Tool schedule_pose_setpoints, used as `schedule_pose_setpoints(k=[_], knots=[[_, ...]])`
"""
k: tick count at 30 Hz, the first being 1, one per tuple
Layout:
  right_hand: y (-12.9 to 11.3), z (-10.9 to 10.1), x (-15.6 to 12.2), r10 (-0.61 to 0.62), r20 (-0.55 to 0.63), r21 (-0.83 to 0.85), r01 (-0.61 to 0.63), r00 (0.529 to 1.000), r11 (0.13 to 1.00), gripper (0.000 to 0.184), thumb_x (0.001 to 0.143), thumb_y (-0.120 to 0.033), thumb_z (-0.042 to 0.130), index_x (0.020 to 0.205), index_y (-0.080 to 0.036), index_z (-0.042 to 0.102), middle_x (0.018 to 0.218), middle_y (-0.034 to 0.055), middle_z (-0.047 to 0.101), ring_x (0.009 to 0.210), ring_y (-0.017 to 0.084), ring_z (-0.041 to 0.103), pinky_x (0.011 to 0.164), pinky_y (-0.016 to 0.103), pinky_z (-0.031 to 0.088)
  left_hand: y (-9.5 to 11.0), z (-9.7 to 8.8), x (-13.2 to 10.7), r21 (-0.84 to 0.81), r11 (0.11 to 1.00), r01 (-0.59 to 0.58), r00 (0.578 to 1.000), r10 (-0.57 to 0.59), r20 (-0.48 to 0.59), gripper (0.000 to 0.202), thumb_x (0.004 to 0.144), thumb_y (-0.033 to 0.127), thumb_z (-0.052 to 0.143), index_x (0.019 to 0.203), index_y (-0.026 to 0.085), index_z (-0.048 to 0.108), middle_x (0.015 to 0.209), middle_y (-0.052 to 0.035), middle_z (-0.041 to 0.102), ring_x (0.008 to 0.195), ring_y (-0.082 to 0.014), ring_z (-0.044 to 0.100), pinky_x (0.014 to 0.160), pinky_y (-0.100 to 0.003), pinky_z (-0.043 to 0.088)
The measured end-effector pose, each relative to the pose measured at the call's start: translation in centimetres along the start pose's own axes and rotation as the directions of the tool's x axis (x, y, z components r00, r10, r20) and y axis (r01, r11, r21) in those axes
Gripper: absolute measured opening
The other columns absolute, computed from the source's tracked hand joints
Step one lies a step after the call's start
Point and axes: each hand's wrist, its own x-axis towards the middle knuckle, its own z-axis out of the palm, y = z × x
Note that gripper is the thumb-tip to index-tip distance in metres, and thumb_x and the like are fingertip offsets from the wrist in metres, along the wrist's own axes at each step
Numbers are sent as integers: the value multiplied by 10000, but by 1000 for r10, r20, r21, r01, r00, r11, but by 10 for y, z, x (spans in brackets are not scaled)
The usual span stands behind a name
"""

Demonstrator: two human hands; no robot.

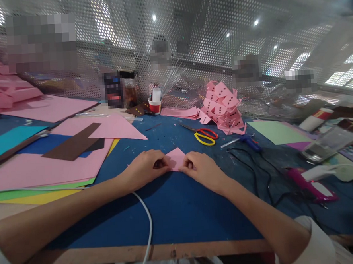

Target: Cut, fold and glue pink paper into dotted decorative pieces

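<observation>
A small piece of pink paper [176,159], with its pointed top facing away from me, lies at the middle of the blue table. My left hand [150,167] pinches its left side, thumb and fingers closed on it. On its right side my right hand [198,166] does the same, with curled fingers. Both hands rest low on the table, and the paper's lower side corners are hidden under the fingers. Just beyond them lie scissors [205,136] with red and yellow handles.
Pink sheets [77,166] and a brown strip [72,144] are stacked at left. A heap of dotted pink paper pieces [221,105] stands behind. At right are a blue glue gun [250,142], black cords and a magenta device [309,183]. A white cable [148,217] crosses the table's front edge.
</observation>
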Motion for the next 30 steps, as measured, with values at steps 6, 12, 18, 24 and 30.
schedule_pose_setpoints(k=[6,12,18,24,30], knots=[[1,0,0,20,-7,40,-20,1000,999,178,889,-366,644,826,-208,591,859,-10,631,780,138,539,668,265,332,1,0,-1,-46,998,-37,999,36,-16,172,877,355,612,859,192,664,768,6,639,718,-143,576,655,-238,401],[1,1,1,29,-5,50,-29,1000,998,169,886,-353,650,822,-209,589,863,-7,635,772,137,541,663,268,334,-1,0,-2,-24,988,-150,989,151,6,154,935,252,538,894,198,676,855,-16,626,791,-141,574,717,-249,408],[1,1,1,26,-15,33,-26,1000,999,180,895,-364,635,817,-210,583,864,-6,632,775,141,542,663,269,339,-1,-1,-8,199,940,-278,961,274,47,185,968,209,477,954,200,661,972,-42,645,928,-182,566,833,-322,404],[3,3,1,26,-23,-1,-27,999,1000,196,886,-369,648,807,-204,578,869,1,619,804,148,547,683,271,345,12,-1,-19,467,805,-365,928,353,118,214,946,132,443,983,175,649,1053,-81,634,945,-215,544,827,-364,409],[3,3,1,19,-24,6,-19,1000,1000,206,892,-377,643,808,-202,575,853,-4,618,789,140,548,671,263,342,20,3,-23,610,703,-366,926,339,165,229,964,207,450,1128,202,611,1016,-81,616,863,-225,549,750,-376,419]])
